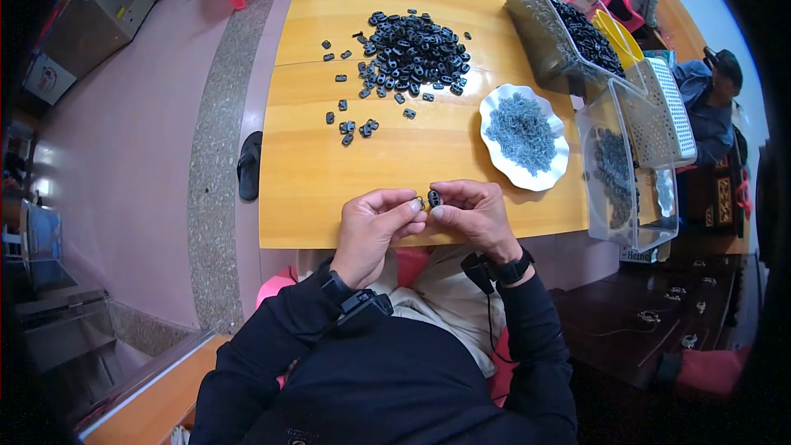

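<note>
Just over the table's near edge, my two hands almost meet. My left hand (375, 227) pinches a small, thin curled piece (420, 201) between thumb and fingertips; it looks like a spring, but is partly hidden. Between thumb and forefinger, my right hand (478, 216) holds a black oval cord lock (434, 198) with two holes, upright and facing me. Farther back lies a heap of black cord locks (416, 53), with several loose ones (348, 127) to its left. A white wavy-rimmed dish (554, 174) full of small grey springs (522, 133) stands right of the heap.
Along the right edge of the wooden table (329, 189) stand a clear bin (534, 45) of black parts, a second clear bin (655, 231) and a white perforated basket (659, 107). A person (713, 99) sits beyond them. A black slipper (250, 166) lies on the floor at left.
</note>
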A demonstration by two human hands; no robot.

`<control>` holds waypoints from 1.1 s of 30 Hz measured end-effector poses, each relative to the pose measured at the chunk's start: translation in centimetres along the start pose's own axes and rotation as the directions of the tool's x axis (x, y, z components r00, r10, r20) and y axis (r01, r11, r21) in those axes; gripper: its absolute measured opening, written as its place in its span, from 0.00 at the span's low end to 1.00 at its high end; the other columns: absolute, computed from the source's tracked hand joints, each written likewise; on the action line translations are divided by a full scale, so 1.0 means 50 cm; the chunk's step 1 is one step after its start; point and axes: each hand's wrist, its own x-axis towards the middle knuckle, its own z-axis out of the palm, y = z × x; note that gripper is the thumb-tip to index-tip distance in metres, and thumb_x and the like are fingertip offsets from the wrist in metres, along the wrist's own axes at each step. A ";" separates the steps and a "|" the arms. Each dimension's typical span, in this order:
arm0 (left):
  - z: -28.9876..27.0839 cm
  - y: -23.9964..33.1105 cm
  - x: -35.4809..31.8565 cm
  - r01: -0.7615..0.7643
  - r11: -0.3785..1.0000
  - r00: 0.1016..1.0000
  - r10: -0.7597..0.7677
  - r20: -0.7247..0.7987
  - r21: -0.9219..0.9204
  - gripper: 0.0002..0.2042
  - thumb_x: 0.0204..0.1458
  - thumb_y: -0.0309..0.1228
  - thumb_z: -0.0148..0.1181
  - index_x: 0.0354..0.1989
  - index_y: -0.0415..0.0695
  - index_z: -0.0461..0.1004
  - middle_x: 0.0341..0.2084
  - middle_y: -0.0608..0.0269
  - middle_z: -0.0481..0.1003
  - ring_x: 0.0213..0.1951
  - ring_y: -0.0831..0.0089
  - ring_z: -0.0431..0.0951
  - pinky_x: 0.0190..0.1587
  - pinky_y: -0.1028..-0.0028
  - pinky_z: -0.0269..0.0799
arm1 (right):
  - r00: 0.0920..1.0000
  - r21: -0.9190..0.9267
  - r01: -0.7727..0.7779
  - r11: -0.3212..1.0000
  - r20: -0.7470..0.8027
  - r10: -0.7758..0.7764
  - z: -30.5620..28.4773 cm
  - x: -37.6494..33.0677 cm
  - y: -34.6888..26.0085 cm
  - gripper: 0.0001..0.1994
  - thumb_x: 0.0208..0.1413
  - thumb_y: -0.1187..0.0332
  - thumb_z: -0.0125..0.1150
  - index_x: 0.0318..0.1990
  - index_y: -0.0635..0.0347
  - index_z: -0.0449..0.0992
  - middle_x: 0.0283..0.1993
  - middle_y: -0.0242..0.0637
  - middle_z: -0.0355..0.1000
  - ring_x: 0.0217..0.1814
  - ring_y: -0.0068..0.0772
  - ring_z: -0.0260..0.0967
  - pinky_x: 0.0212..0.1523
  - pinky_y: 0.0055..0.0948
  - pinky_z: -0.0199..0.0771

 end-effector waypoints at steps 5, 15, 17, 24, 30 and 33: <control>0.001 0.000 0.000 0.005 1.000 1.000 -0.005 0.004 -0.001 0.09 0.54 0.23 0.58 0.42 0.34 0.72 0.31 0.57 0.77 0.30 0.75 0.79 0.35 0.79 0.78 | 1.000 -0.030 0.005 1.000 0.003 -0.005 -0.006 0.001 0.003 0.15 0.50 0.79 0.64 0.47 0.70 0.74 0.41 0.38 0.76 0.40 0.22 0.73 0.43 0.21 0.75; 0.003 0.001 -0.001 -0.007 1.000 1.000 0.007 0.010 -0.016 0.08 0.53 0.23 0.59 0.41 0.35 0.73 0.30 0.58 0.77 0.29 0.76 0.78 0.35 0.80 0.78 | 1.000 -0.070 0.016 0.997 0.001 -0.016 0.000 0.001 -0.002 0.15 0.50 0.80 0.63 0.47 0.71 0.74 0.40 0.39 0.76 0.39 0.22 0.74 0.41 0.19 0.75; 0.001 -0.001 0.000 -0.007 1.000 1.000 0.007 0.012 -0.013 0.08 0.53 0.23 0.59 0.41 0.35 0.73 0.30 0.58 0.77 0.29 0.76 0.78 0.35 0.80 0.78 | 1.000 -0.065 0.008 0.998 0.006 -0.008 -0.004 0.000 0.003 0.15 0.50 0.80 0.63 0.47 0.71 0.74 0.40 0.39 0.76 0.39 0.22 0.74 0.41 0.19 0.75; 0.001 0.000 -0.001 0.004 1.000 1.000 -0.004 0.018 -0.002 0.08 0.53 0.23 0.59 0.40 0.35 0.73 0.30 0.58 0.77 0.30 0.77 0.78 0.34 0.80 0.78 | 0.999 -0.013 -0.002 1.000 0.036 0.002 -0.005 0.000 0.005 0.15 0.50 0.81 0.62 0.48 0.72 0.73 0.40 0.39 0.76 0.40 0.22 0.74 0.42 0.20 0.75; 0.001 -0.001 0.000 0.004 1.000 1.000 -0.004 0.028 -0.002 0.08 0.53 0.23 0.58 0.40 0.35 0.73 0.31 0.58 0.77 0.30 0.76 0.78 0.35 0.80 0.78 | 1.000 -0.007 0.003 1.000 0.029 -0.003 -0.007 -0.003 0.007 0.15 0.50 0.81 0.62 0.47 0.72 0.73 0.40 0.39 0.76 0.40 0.23 0.73 0.42 0.20 0.75; 0.001 -0.002 -0.002 0.010 1.000 0.999 -0.010 0.036 -0.007 0.08 0.53 0.23 0.58 0.40 0.35 0.73 0.31 0.59 0.77 0.31 0.76 0.79 0.35 0.79 0.78 | 1.000 -0.028 -0.025 0.999 0.014 0.025 -0.007 -0.005 0.003 0.15 0.50 0.81 0.63 0.47 0.71 0.74 0.40 0.39 0.76 0.40 0.22 0.73 0.42 0.20 0.75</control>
